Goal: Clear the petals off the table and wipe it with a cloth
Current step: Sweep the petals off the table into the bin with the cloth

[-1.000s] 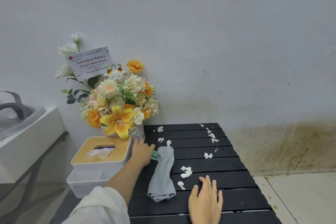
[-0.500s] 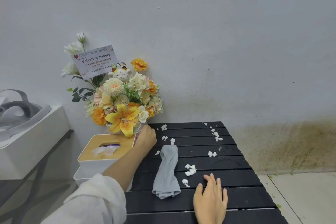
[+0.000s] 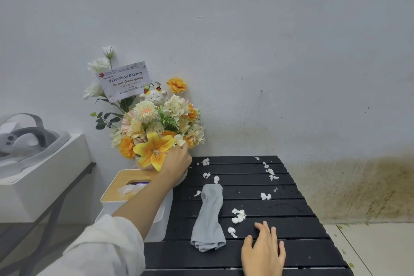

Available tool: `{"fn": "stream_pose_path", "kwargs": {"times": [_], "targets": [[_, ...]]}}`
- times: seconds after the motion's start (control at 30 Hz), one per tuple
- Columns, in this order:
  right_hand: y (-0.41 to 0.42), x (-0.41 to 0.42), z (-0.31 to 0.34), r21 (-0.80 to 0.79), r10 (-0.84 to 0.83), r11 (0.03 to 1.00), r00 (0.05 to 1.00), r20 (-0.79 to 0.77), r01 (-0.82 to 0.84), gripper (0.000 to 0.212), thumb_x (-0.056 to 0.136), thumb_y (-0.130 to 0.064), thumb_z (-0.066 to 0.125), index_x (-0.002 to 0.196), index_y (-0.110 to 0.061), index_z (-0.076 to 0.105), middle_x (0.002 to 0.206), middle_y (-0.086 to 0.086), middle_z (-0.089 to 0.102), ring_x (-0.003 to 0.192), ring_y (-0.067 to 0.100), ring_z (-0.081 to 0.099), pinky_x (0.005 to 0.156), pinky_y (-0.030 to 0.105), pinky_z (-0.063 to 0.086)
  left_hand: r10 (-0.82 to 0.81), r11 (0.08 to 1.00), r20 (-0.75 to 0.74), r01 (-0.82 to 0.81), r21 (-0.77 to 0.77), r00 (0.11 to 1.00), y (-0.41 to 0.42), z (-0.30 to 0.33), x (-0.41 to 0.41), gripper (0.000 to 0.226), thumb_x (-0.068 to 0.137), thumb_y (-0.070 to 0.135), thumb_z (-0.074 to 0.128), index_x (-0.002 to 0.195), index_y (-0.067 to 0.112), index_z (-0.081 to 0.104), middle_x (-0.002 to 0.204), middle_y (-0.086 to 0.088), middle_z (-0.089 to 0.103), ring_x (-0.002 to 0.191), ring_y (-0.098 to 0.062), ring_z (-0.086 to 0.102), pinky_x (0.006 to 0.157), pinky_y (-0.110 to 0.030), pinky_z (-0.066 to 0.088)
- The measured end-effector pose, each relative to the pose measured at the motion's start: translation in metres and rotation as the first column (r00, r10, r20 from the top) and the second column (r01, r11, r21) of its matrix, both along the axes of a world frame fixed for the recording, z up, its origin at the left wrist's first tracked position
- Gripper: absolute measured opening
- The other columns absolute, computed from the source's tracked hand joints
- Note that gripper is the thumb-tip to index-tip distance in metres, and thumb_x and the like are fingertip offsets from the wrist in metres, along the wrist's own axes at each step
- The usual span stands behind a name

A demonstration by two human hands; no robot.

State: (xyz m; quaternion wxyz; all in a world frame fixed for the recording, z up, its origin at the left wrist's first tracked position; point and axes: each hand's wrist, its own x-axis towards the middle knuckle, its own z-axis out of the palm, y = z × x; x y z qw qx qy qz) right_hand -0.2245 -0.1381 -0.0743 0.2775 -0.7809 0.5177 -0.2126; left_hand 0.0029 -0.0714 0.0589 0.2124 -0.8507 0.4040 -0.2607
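Head view: white crumpled petals [image 3: 238, 215] are lying scattered on the black slatted surface [image 3: 291, 253], just beyond the right grip [image 3: 264, 251], which is resting flat, fingers straight. Grey cloth [image 3: 209, 215] is lying bunched left of it. Left grip [image 3: 177, 160] is reaching into the bouquet [image 3: 156, 127]; closure cannot be told. Card [image 3: 124, 80] is reading "Velvetboy Bakery".
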Motion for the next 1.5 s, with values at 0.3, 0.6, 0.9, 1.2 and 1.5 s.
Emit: {"fn": "stream_pose_path", "kwargs": {"times": [0.3,0.6,0.9,1.2,1.5], "targets": [[-0.001,0.001,-0.001,-0.002,-0.003,1.000,1.000,-0.011,0.003,0.038,0.091,-0.025,0.046,0.128,-0.032,0.044,0.152,-0.015,0.029,0.145,0.005,0.012,0.116,0.029,0.002,0.081,0.987,0.144,-0.100,0.127,0.986,-0.005,-0.016,0.006,0.007,0.082,0.013,0.061,0.081,0.011,0.068,0.092,-0.008,0.057,0.082,-0.023,0.053,0.060,-0.027,0.044],[-0.001,-0.001,-0.001,-0.013,0.002,1.000,1.000,-0.021,-0.002,0.038,0.091,-0.026,0.045,0.128,-0.032,0.043,0.152,-0.016,0.027,0.145,0.005,0.010,0.117,0.030,0.003,0.145,0.733,0.175,-0.225,0.642,0.974,-0.013,-0.049,-0.010,0.035,0.099,0.027,0.033,0.130,0.023,0.049,0.129,0.001,0.056,0.124,-0.024,0.043,0.106,-0.035,0.023],[-0.002,0.000,0.004,-0.017,-0.003,1.000,0.999,-0.051,0.002,0.036,0.093,-0.030,0.042,0.128,-0.037,0.039,0.153,-0.020,0.021,0.145,0.002,0.007,0.117,0.028,0.001,0.112,0.604,0.256,-0.270,0.750,0.960,-0.011,-0.066,0.001,0.050,0.101,0.039,0.022,0.147,0.020,0.023,0.156,-0.006,0.018,0.143,-0.023,0.010,0.114,-0.032,0.007],[-0.002,-0.001,0.000,-0.021,-0.015,1.000,1.000,-0.022,0.014,0.035,0.091,-0.028,0.047,0.124,-0.035,0.044,0.152,-0.019,0.027,0.145,0.003,0.011,0.116,0.028,0.002,0.124,0.643,0.144,-0.190,0.742,0.982,-0.011,-0.074,0.000,0.050,0.100,0.041,0.023,0.145,0.020,0.029,0.154,-0.004,0.026,0.144,-0.023,0.010,0.116,-0.038,0.004],[0.001,-0.003,0.000,-0.019,-0.002,1.000,0.999,0.036,0.002,0.037,0.090,-0.022,0.049,0.126,-0.029,0.048,0.150,-0.012,0.033,0.144,0.006,0.016,0.117,0.030,0.005,0.087,0.952,-0.537,-0.229,-0.205,0.839,-0.024,-0.065,-0.064,0.041,0.097,0.033,0.031,0.130,0.010,0.040,0.133,-0.014,0.044,0.120,-0.034,0.041,0.099,-0.043,0.035]]}}
